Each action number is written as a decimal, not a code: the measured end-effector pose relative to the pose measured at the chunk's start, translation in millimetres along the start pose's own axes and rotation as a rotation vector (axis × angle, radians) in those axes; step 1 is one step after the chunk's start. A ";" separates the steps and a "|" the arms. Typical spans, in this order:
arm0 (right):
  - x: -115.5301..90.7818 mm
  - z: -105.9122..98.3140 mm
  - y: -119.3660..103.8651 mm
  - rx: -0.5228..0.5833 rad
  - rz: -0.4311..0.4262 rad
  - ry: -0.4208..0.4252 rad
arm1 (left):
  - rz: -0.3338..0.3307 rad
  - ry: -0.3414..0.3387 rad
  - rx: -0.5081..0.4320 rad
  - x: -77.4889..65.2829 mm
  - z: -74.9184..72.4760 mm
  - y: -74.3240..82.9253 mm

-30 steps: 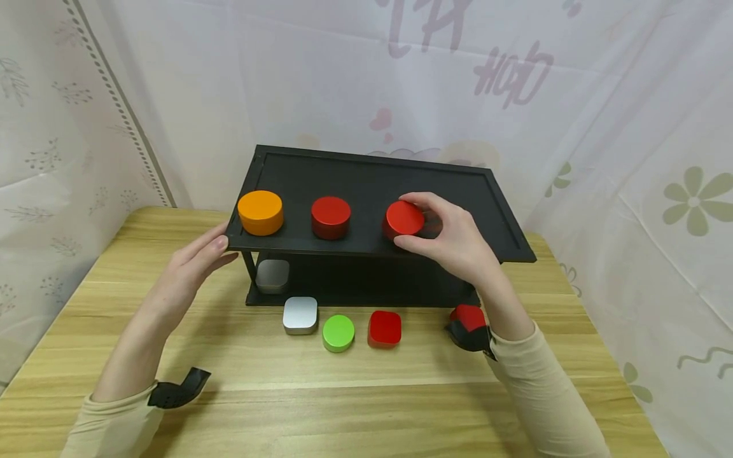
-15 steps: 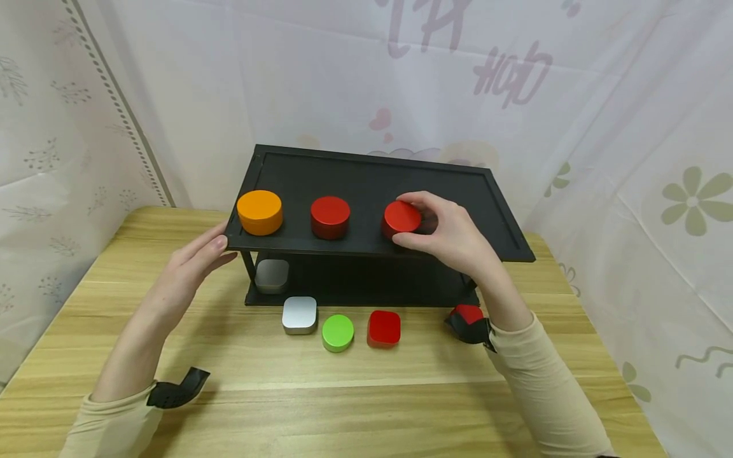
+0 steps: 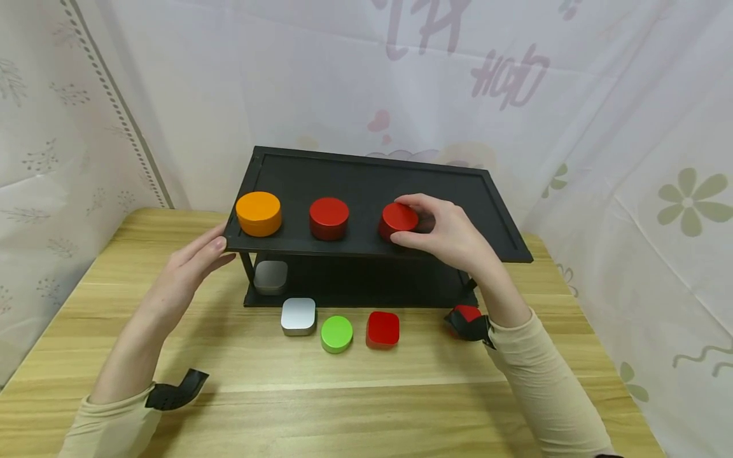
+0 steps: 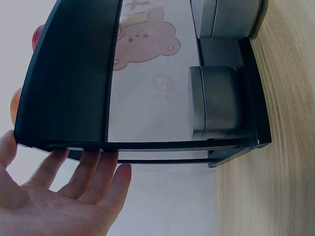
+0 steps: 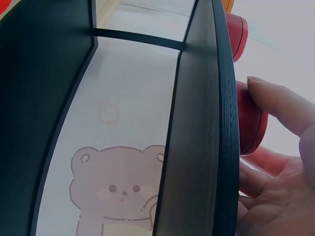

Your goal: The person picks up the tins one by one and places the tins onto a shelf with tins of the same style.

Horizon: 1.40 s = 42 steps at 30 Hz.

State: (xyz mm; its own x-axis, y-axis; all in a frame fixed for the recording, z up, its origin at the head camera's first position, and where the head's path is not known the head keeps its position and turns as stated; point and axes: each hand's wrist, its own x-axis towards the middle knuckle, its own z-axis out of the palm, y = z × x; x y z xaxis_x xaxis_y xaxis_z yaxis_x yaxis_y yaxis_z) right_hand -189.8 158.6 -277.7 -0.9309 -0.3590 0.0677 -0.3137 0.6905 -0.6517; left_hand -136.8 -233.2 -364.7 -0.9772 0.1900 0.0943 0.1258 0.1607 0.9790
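Observation:
My right hand [image 3: 449, 234] holds a round red tin [image 3: 397, 218] between thumb and fingers, on the top of a black two-tier shelf [image 3: 366, 181] near its front edge. In the right wrist view the same red tin [image 5: 250, 118] sits flat against the top board. My left hand [image 3: 186, 273] touches the shelf's left end; in the left wrist view its fingers [image 4: 81, 172] lie nearly straight against the side edge. To the left on the top board stand another round red tin [image 3: 329, 219] and an orange round tin [image 3: 259, 214].
A square silver tin [image 3: 271, 277] stands on the lower tier at the left. On the wooden table [image 3: 321, 407] before the shelf sit a silver square tin [image 3: 298, 316], a green round tin [image 3: 336, 334], a red square tin [image 3: 383, 329] and a partly hidden red tin [image 3: 468, 312].
The held red tin has shifted slightly left and come down level on the top board, with my right hand moving along. My left hand stays at the shelf's end.

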 end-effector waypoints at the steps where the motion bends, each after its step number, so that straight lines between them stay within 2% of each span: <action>1: 0.2 -0.1 0.2 0.002 0.000 -0.002 | -0.008 -0.002 0.007 -0.1 -0.2 0.1; 14: 1.3 0.0 0.7 -0.013 0.002 -0.037 | -0.048 -0.012 0.057 -0.9 -1.2 -1.0; 30: -4.5 -3.9 0.4 -0.046 -0.004 -0.036 | -0.012 -0.007 0.018 -0.6 -0.8 1.2; 42: -22.3 -4.4 -0.8 -0.006 -0.014 -0.007 | 0.004 -0.004 -0.014 -0.7 0.0 0.2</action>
State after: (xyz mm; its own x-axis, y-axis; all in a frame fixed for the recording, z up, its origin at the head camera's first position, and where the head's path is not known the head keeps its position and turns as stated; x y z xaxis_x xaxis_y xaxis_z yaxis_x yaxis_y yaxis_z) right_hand -169.6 168.7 -275.4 -0.9250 -0.3731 0.0717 -0.3279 0.6889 -0.6465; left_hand -136.1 -233.3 -364.7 -0.9761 0.1945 0.0972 0.1268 0.1461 0.9811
